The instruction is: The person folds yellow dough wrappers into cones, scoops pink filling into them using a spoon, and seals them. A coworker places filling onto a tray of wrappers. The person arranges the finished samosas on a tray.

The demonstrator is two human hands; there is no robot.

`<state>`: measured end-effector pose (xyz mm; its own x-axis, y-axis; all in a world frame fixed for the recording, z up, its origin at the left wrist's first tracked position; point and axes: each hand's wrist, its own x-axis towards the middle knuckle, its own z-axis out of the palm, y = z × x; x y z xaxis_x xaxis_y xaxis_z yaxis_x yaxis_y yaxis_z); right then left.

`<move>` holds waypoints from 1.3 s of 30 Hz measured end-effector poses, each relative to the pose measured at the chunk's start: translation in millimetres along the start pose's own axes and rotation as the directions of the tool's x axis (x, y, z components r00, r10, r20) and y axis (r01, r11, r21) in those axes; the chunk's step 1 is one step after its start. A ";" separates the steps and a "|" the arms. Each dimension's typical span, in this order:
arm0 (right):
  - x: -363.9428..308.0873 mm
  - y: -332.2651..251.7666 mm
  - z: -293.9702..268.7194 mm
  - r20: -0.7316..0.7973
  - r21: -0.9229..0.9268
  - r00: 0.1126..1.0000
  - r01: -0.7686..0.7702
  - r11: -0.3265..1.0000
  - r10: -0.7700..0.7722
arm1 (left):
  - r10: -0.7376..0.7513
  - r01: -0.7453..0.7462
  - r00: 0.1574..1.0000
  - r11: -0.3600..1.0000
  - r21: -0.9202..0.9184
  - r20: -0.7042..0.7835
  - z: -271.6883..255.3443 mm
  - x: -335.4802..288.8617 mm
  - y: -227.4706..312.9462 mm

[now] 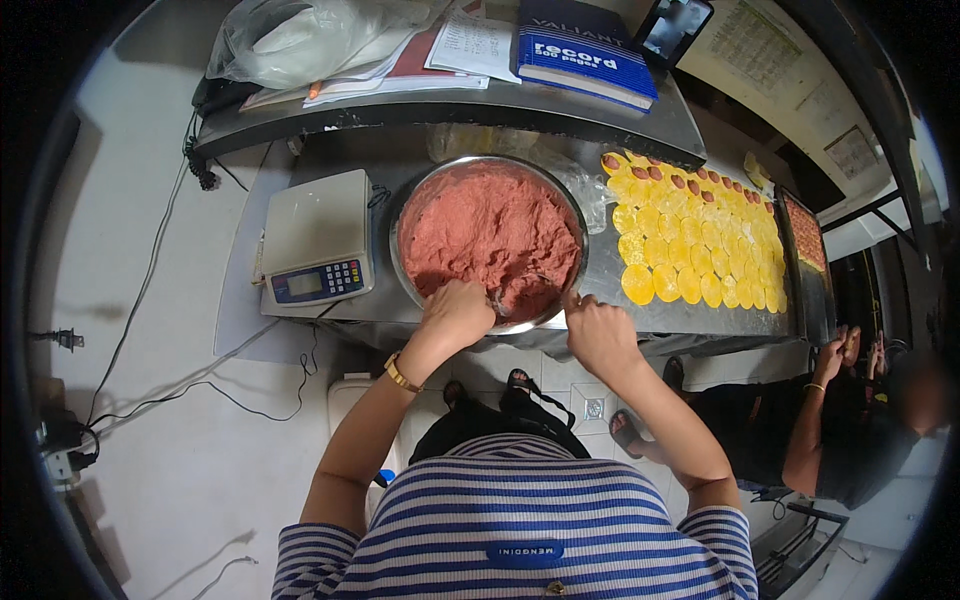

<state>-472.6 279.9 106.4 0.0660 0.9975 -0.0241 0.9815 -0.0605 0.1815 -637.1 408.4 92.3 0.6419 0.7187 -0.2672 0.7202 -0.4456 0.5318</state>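
A wide steel bowl (pixel 398 262) full of pink ground meat (pixel 485 220) stands at the table's near edge. Over its near rim, my left hand (pixel 458 312) is closed on a shiny metal utensil (pixel 499 303) that dips into the meat; its exact kind is mostly hidden. Beside it, the meat is hollowed and darker. My right hand (pixel 602 332) grips the bowl's near right rim, fingers curled and thumb side against the metal.
Left of the bowl sits a digital scale (pixel 318 235). To the right lie rows of yellow round wrappers (pixel 690 245), the far ones topped with meat portions, and a filled tray (pixel 803 235). A shelf (pixel 420 112) with papers and a blue book overhangs behind. A person (pixel 840 420) stands at right.
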 end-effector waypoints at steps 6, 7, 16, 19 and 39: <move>-10.7 -34.6 8.8 0.080 0.067 0.992 -0.107 0.992 0.101 | 0.005 0.001 1.000 0.983 -0.181 0.029 18.7 22.1 -9.8; -10.7 -38.8 9.9 0.058 0.075 0.991 -0.124 0.989 0.120 | 0.011 -0.004 0.999 0.977 -0.213 0.030 20.3 24.7 -11.8; -22.0 -9.5 -6.5 0.077 0.142 0.976 -0.213 0.967 0.204 | -0.023 0.022 1.000 0.997 -0.078 -0.014 1.2 21.4 -23.4; -11.8 -13.8 3.8 0.019 0.166 0.963 -0.268 0.949 0.268 | -0.042 0.044 0.999 0.998 0.044 -0.034 -3.9 18.4 -13.5; -24.3 -43.9 17.4 0.049 0.380 0.955 -0.289 0.879 0.293 | 0.028 -0.020 0.998 0.988 -0.156 0.049 2.4 33.0 -8.9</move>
<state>-514.1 257.7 81.9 0.3595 0.9330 -0.0180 0.9116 -0.3552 -0.2067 -621.7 434.8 76.8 0.6744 0.6785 -0.2913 0.6570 -0.3714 0.6560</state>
